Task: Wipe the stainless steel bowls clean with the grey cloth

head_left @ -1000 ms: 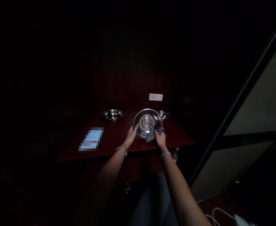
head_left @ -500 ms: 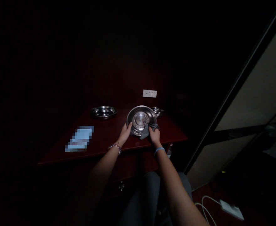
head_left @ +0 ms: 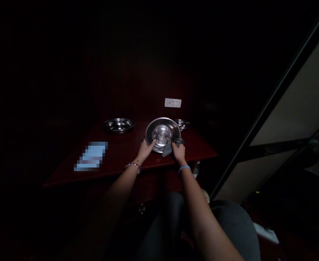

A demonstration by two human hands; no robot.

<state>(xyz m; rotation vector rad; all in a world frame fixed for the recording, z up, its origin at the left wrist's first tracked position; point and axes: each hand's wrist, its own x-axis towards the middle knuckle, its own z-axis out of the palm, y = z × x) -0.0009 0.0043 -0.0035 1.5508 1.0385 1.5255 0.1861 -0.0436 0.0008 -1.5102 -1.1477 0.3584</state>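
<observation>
A shiny steel bowl is tilted toward me above the front part of the dark red desk. My left hand grips its lower left rim, thumb on the inside and fingers behind. At the lower right rim, my right hand is closed on a grey cloth, which lies against the bowl and hangs partly over its inner side. The fingers of the right hand are partly covered by the cloth.
One steel bowl stands at the back left, another behind the held one. A blurred-out light blue item lies at the desk's left. A white socket panel is on the back wall. A pale partition rises at right.
The view has tipped slightly, so the desk sits higher. My left thumb has moved further into the bowl. My right leg has swung outward to the right. Both hands keep their hold.
</observation>
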